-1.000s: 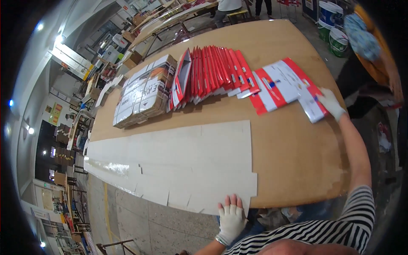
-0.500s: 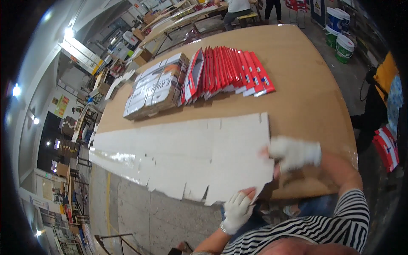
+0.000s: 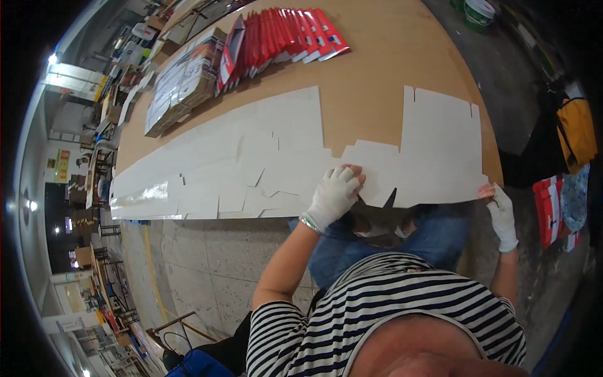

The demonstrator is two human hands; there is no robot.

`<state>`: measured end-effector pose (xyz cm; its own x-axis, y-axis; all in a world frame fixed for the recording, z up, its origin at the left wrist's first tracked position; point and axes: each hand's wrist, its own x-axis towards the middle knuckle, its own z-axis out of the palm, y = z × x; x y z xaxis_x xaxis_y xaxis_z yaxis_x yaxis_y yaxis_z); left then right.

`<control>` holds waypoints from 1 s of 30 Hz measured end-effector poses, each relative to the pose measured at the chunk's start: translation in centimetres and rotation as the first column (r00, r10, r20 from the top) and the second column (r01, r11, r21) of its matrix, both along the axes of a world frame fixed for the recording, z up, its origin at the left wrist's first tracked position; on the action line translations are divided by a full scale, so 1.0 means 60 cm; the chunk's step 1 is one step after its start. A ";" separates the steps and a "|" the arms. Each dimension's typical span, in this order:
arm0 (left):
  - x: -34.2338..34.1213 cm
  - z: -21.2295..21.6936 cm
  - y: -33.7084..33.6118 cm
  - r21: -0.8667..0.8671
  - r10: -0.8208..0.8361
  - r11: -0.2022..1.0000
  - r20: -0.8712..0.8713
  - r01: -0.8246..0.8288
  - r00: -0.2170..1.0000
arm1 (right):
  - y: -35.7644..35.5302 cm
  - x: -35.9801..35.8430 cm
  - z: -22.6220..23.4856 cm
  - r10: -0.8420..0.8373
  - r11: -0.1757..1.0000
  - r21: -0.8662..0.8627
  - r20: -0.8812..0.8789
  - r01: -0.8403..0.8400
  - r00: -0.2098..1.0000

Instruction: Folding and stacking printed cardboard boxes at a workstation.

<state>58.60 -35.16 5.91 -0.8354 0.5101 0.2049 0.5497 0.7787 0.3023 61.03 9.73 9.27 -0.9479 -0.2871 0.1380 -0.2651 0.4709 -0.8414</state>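
Note:
A white die-cut cardboard sheet (image 3: 440, 144) with slots and a notched edge lies at the right of the table, its near edge by my body. My right hand (image 3: 502, 217), in a white fingerless glove, pinches the sheet's near right corner. At the opposite end my left hand (image 3: 335, 196), gloved the same way, has its fingers curled on the sheet's left edge; the thumb is hardly visible. Just left of that hand, more white cardboard sheets (image 3: 251, 163) lie overlapping in a long row along the table's front edge.
On the brown table (image 3: 383, 69), a plastic-wrapped bundle of flat cartons (image 3: 185, 85) stands at the back left beside a fanned row of red packets (image 3: 270, 41). Off the right side are a yellow bag (image 3: 576, 135), a red-and-white packet (image 3: 546, 210) and a lidded bucket (image 3: 478, 12).
One cardboard sheet has come away from the others toward the right. My right hand has moved right and nearer to me, and my left hand now grips the sheet's left edge. The view has shifted.

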 end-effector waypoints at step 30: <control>-0.016 -0.057 0.313 0.141 -0.089 0.986 -0.022 0.091 0.996 | -0.113 0.101 -0.192 -0.126 0.541 -0.544 0.702 0.642 0.701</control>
